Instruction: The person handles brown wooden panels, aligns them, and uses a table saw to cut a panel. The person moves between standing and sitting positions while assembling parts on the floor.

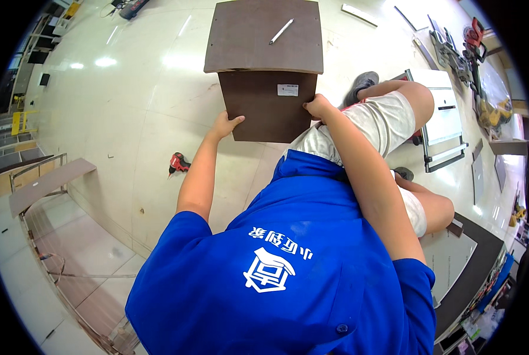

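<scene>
A dark brown wooden cabinet box (264, 112) stands on the tiled floor in front of me. Its top panel (246, 41) juts past the sides, and a white pen (281, 31) lies on it. On the near face is a small white label (287, 90). My left hand (224, 125) grips the left edge of the box, thumb on the near face and fingers hidden behind the side. At the right edge my right hand (317, 107) holds the box in the same way, higher up, its fingers mostly out of sight.
A red and black cordless drill (179, 163) lies on the floor to the left. To the right stands a white-topped folding work table (442, 106), close to my legs. Power tools (474, 38) and loose panels lie beyond it. A brown board (54, 183) rests on a frame at far left.
</scene>
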A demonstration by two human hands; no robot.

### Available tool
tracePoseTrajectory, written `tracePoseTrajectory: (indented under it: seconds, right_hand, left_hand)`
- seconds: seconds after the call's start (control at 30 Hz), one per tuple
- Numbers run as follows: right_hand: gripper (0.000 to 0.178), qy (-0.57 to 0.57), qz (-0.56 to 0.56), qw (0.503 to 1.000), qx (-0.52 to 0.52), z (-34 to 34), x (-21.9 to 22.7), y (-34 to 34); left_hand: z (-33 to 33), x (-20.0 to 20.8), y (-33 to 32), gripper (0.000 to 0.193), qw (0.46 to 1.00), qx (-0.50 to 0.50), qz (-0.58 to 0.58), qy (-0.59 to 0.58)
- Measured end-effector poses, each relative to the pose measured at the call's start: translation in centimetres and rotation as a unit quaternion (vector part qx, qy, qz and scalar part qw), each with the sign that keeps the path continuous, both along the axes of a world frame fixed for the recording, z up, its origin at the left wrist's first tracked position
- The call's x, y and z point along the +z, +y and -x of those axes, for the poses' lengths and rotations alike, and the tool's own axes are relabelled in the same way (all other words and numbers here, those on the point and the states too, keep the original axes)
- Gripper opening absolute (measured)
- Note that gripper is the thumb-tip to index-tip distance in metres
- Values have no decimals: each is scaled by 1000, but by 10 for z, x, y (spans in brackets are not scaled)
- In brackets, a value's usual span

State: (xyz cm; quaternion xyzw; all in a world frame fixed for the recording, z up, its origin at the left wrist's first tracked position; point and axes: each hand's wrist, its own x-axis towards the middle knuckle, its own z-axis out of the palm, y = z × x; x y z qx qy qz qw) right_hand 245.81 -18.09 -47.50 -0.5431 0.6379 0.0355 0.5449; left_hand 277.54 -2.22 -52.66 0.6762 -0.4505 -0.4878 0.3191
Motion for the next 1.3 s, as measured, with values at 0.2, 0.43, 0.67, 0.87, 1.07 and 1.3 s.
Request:
tracePoseTrajectory:
  seconds: [0.2, 0.43, 0.67, 0.87, 1.07, 1.3]
  right_hand:
    - [33, 10, -49, 999, -5, 0, 1, 3]
    - [34, 0, -37, 999, 20, -12, 7, 3]
    - [41, -33, 217, 968, 125, -5, 29, 19]
    - [38, -82, 268, 924, 259, -15, 59, 36]
    - [33, -153, 294, 882, 336, -56, 90, 65]
    - [40, -303, 288, 889, 189, -62, 117, 60]
  left_hand:
    - [11, 22, 4, 45, 999, 3, -49, 23]
    - [1, 32, 13, 46, 998, 14, -60, 17]
    - [0, 32, 26, 43, 998, 41, 30, -40]
    - [-13, 33, 70, 45, 984, 127, -51, 112]
    - [-17, 36, 105, 82, 853, 372, 180, 319]
    - [-10, 59, 98, 88, 705, 570, 182, 381]
